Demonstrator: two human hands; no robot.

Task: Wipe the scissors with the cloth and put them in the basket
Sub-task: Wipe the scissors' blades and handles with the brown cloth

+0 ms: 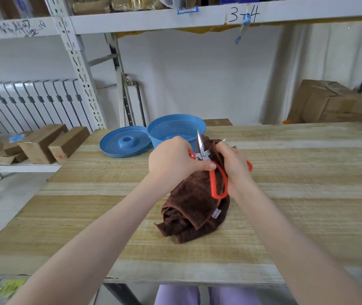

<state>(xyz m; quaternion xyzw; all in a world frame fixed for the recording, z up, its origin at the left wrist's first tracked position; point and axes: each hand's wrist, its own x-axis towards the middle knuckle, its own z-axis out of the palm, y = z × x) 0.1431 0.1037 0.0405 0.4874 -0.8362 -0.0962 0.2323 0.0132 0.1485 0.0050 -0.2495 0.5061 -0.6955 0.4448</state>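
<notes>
Red-handled scissors (218,181) stand with their blades spread, one steel blade (200,143) pointing up. My left hand (174,160) grips the scissors near the pivot, thumb across the red handle. My right hand (233,165) holds the brown cloth (194,208) bunched round the other blade and handle. The cloth hangs down from both hands onto the wooden table (296,194). The blue perforated basket (176,129) stands just behind my hands, touching neither.
A blue perforated lid (124,140) lies left of the basket. Cardboard boxes (50,143) sit on a lower shelf at far left, a larger carton (327,102) at back right. Metal shelf posts (81,69) rise behind the table.
</notes>
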